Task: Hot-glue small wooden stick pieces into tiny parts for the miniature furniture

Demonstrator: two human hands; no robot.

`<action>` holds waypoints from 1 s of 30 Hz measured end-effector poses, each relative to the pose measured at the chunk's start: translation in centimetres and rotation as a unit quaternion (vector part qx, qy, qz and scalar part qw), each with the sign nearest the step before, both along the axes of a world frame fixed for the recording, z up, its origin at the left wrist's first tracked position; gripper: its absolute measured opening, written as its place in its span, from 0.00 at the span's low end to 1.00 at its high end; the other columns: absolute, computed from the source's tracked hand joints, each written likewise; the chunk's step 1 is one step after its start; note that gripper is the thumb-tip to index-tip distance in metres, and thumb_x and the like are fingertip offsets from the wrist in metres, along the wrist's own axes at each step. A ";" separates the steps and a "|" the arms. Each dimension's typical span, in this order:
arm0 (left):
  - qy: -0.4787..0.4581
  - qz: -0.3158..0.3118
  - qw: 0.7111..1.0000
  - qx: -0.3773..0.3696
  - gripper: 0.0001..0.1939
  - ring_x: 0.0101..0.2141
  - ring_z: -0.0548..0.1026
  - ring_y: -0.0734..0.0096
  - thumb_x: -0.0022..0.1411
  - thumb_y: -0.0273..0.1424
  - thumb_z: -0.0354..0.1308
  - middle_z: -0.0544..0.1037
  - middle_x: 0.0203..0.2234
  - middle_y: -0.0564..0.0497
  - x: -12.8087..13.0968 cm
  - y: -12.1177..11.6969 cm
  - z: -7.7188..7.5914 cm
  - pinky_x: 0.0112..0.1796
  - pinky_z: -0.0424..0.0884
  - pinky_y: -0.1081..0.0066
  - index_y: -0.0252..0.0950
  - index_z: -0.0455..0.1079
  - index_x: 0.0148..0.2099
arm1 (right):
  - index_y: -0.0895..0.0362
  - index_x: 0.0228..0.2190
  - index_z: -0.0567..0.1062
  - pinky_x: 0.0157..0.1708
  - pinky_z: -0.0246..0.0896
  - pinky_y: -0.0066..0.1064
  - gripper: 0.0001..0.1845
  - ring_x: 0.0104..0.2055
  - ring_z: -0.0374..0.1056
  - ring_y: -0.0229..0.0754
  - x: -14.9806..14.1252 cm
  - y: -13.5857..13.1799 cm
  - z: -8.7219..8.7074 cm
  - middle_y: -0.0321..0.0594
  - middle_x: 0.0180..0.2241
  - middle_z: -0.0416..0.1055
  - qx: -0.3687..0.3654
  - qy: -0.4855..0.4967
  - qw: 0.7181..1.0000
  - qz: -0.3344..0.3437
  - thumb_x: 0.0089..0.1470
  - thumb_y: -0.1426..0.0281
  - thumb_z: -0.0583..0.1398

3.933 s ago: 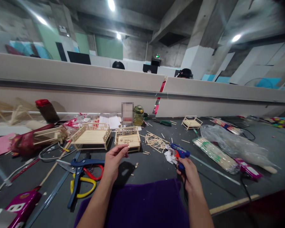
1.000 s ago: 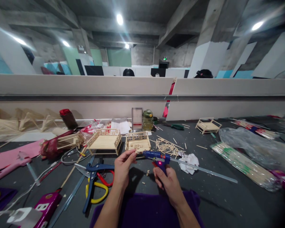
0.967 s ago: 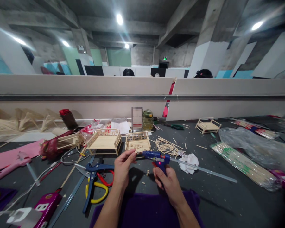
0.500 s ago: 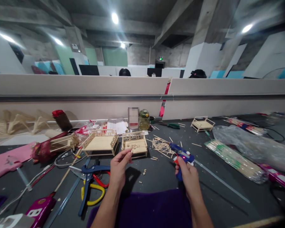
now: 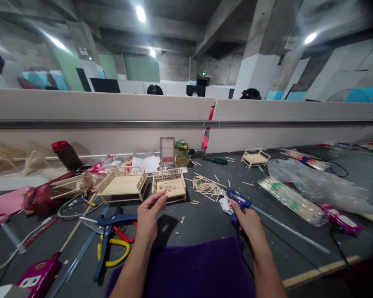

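Observation:
My left hand (image 5: 149,217) is closed in a pinch, with a tiny pale wooden piece (image 5: 165,193) at its fingertips. It hovers just in front of a small model bench (image 5: 174,191) made of wooden sticks, whose seat bears loose cut bits. To the right, my right hand (image 5: 251,221) is wrapped round the handle of a blue hot glue gun (image 5: 243,201). The gun's nozzle points left over crumpled white paper (image 5: 226,205), and a long clear glue stick (image 5: 290,227) trails from its back. Short stick offcuts (image 5: 182,220) lie between my hands.
A larger model bed (image 5: 122,184) stands left, a small model (image 5: 255,157) at back right. A pile of cut sticks (image 5: 207,185) lies mid-table. Cutters (image 5: 104,240) lie left, bagged sticks (image 5: 290,203) right. A purple cloth (image 5: 199,269) is in front.
The glue gun, whose nozzle was at my left fingertips a second ago, has moved right to the crumpled paper with my right hand. My left hand keeps its pinch. The view has turned slightly right.

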State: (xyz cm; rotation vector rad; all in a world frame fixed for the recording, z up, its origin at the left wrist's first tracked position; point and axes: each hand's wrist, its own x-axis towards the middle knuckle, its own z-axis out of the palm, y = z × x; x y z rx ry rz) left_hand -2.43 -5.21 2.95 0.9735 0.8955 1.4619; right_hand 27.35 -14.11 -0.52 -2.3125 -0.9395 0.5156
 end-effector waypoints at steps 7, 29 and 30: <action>0.002 -0.003 1.000 -0.005 0.15 0.24 0.69 0.75 0.44 0.33 0.71 0.78 0.24 0.51 0.0 0.1 -0.1 0.26 0.67 0.75 0.33 0.80 0.36 | 0.62 0.29 0.78 0.29 0.57 0.39 0.35 0.34 0.73 0.60 -2.6 -1.5 3.9 0.62 0.32 0.76 -0.135 -0.182 0.974 -0.008 0.59 0.47 0.45; 0.023 -0.026 0.999 -0.010 0.14 0.24 0.68 0.76 0.46 0.35 0.70 0.76 0.23 0.52 -0.2 0.2 -0.8 0.27 0.66 0.75 0.34 0.80 0.37 | 0.53 0.35 0.77 0.36 0.55 0.27 0.11 0.40 0.70 0.41 -13.2 5.2 1.9 0.39 0.37 0.73 0.009 -0.214 0.859 0.464 0.58 0.74 0.54; 0.022 -0.026 0.999 -0.011 0.14 0.24 0.68 0.76 0.46 0.35 0.70 0.76 0.23 0.52 -0.2 0.2 -0.8 0.27 0.66 0.75 0.34 0.80 0.36 | 0.53 0.36 0.76 0.36 0.56 0.27 0.11 0.40 0.70 0.41 -13.3 5.2 1.9 0.40 0.37 0.73 0.007 -0.215 0.861 0.460 0.58 0.74 0.54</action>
